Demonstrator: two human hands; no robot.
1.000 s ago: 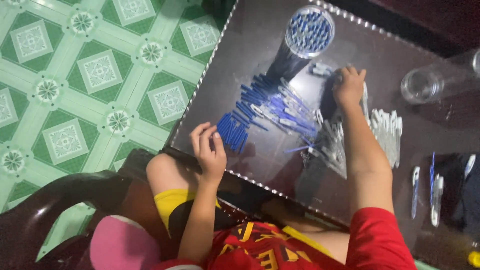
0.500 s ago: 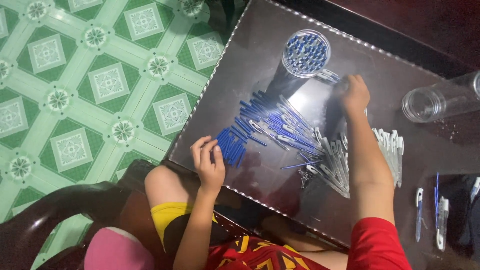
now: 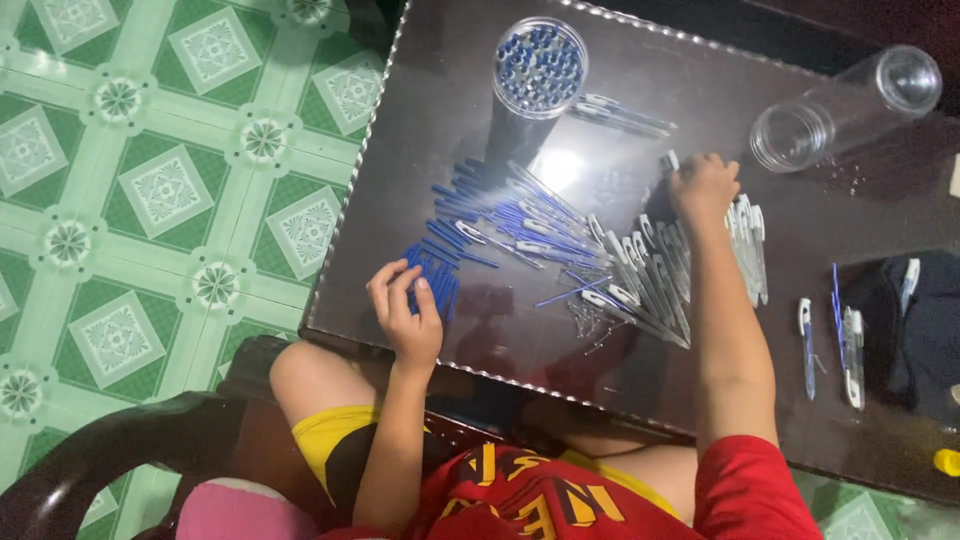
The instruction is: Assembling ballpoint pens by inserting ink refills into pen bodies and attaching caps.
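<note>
My left hand (image 3: 405, 312) rests with its fingers spread on a small heap of blue pen pieces (image 3: 432, 272) near the front left of the dark glass table (image 3: 700, 110). It grips nothing. My right hand (image 3: 705, 186) reaches across to the far end of a row of clear pen barrels (image 3: 655, 275). Its fingers are closed on one clear barrel (image 3: 668, 160) that sticks out to the left. A spread of blue and clear pen parts (image 3: 525, 225) lies between the two hands.
A round clear jar of blue-tipped pens (image 3: 540, 65) stands at the back. An empty clear jar (image 3: 850, 105) lies on its side at the back right. A few loose pens (image 3: 845, 340) and a dark cloth (image 3: 915, 330) are on the right. Green tiled floor (image 3: 150, 200) lies to the left.
My right hand has moved from near the blue-tipped jar over to the clear barrels on the right and closed on one. My left hand has stayed on the blue pieces.
</note>
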